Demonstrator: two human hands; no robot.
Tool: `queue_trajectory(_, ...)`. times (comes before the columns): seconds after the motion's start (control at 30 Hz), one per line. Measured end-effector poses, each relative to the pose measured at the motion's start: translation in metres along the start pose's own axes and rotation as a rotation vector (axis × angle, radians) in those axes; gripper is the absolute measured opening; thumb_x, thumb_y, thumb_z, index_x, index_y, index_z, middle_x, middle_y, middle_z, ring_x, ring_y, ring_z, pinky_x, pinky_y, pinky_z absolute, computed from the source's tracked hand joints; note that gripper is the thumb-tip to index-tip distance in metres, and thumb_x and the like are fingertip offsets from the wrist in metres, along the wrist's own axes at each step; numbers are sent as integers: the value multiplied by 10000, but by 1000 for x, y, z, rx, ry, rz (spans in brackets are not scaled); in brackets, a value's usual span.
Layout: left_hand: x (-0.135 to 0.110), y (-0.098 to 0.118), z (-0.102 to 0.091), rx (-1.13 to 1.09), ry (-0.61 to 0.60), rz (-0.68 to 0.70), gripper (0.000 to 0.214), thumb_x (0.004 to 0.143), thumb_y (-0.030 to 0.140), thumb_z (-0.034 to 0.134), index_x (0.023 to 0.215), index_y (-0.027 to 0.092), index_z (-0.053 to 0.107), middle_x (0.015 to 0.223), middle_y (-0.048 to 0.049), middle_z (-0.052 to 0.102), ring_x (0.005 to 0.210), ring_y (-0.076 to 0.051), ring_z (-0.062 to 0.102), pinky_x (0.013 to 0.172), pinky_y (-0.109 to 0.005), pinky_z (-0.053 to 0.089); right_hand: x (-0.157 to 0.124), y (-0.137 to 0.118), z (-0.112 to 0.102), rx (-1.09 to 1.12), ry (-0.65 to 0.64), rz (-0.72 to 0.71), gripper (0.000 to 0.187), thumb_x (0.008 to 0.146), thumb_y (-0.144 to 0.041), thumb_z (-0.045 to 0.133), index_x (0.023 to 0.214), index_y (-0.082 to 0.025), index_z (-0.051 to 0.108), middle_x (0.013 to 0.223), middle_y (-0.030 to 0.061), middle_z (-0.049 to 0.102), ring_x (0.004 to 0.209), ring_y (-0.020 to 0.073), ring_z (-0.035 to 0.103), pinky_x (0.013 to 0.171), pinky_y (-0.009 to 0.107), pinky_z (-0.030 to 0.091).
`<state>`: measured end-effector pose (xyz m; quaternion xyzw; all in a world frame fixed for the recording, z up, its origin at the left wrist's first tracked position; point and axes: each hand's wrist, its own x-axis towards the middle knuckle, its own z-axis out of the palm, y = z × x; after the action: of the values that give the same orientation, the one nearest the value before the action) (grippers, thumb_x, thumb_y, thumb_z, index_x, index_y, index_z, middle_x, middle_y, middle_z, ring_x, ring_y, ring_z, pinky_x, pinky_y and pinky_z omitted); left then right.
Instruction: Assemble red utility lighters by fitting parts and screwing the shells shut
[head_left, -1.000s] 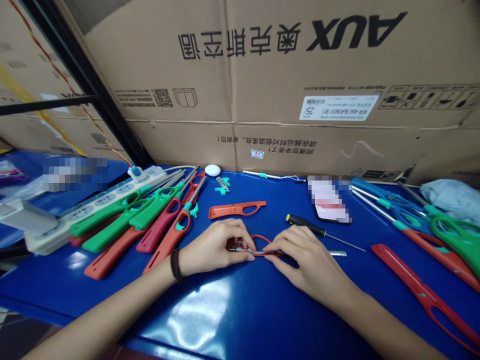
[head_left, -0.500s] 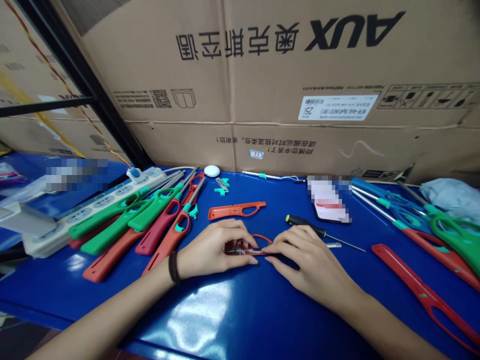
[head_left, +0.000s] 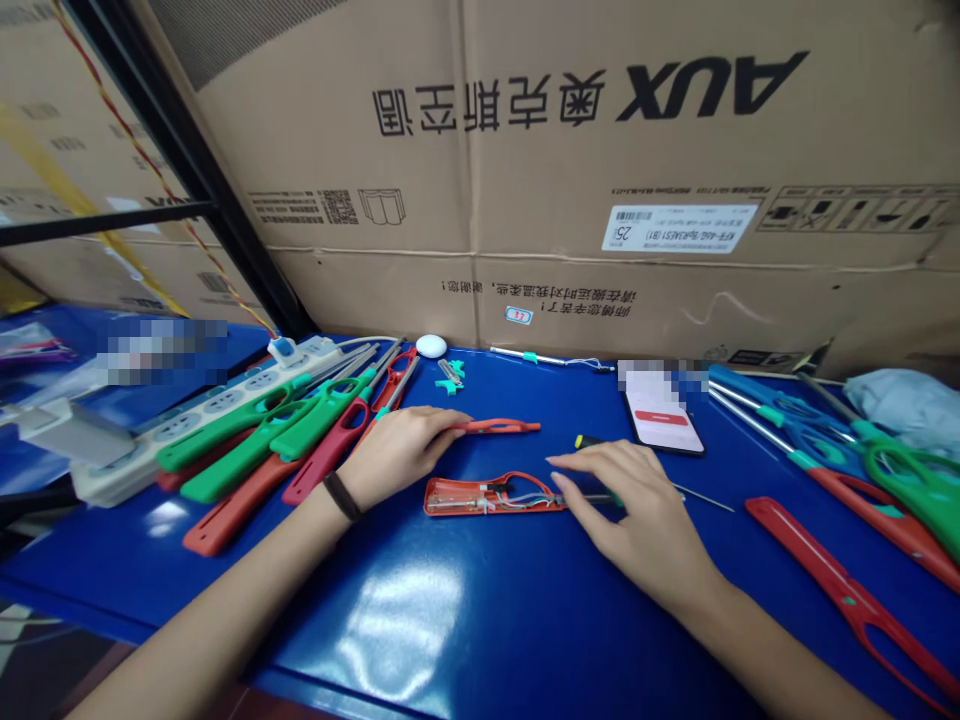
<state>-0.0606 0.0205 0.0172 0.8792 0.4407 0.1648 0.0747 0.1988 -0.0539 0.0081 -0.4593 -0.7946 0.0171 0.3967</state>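
Note:
My left hand (head_left: 405,448) is closed on one end of an orange lighter half-shell (head_left: 501,427), which is tilted up edge-on above the blue table. In front of it lies the opened lighter body (head_left: 465,500), an orange-red half-shell with a clear fuel tank, white wires and a metal rod pointing right. My right hand (head_left: 626,495) hovers over the rod end with thumb and fingers apart, holding nothing. Behind that hand, a black and yellow screwdriver (head_left: 709,497) is mostly hidden.
Assembled green and red lighters (head_left: 247,450) lie beside a white power strip (head_left: 97,465) on the left. A phone (head_left: 664,410), a red half-shell (head_left: 832,585) and more lighters (head_left: 874,500) are on the right. Small teal parts (head_left: 450,378) sit behind. A cardboard box (head_left: 540,200) stands at the back.
My left hand has left the opened lighter body and gripped the loose orange half-shell behind it, lifting its edge. My right hand's fingers have opened and moved slightly right.

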Motion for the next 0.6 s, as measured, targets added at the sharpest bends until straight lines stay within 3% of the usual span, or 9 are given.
queue_trajectory(0.13, 1, 14, -9, -339, 78, -15, 289, 935, 304, 450, 1118, 176, 633, 1058, -47, 699, 937, -191, 653, 833, -280, 506, 4, 3, -5, -12, 141, -32, 255, 885, -123, 514, 1104, -201, 617, 1080, 66, 670, 1009, 196, 617, 903, 353, 482)
queue_trajectory(0.27, 1, 22, -15, -707, -53, -14, 298, 911, 314, 497, 1094, 140, 656, 1075, -53, 702, 958, -193, 654, 826, -252, 514, 7, 5, -11, -5, 72, -167, 390, 884, -106, 519, 1263, -199, 532, 1273, 73, 592, 1142, 193, 570, 1011, 346, 446)
queue_trajectory(0.43, 0, 22, -20, -831, -257, -31, 293, 908, 294, 510, 1109, 150, 668, 1021, -45, 721, 868, -184, 674, 745, -229, 521, 7, 10, -17, -41, -16, -185, 315, 877, -138, 559, 1184, -198, 589, 1111, 65, 671, 1007, 198, 608, 874, 361, 517)
queue_trajectory(0.6, 0, 20, -23, -831, -291, -41, 286, 911, 283, 508, 1093, 146, 680, 987, -40, 728, 808, -165, 672, 701, -204, 515, 7, 11, -21, -18, -136, -244, 291, 888, -211, 560, 1174, -175, 602, 1007, 58, 697, 872, 185, 614, 793, 341, 528)
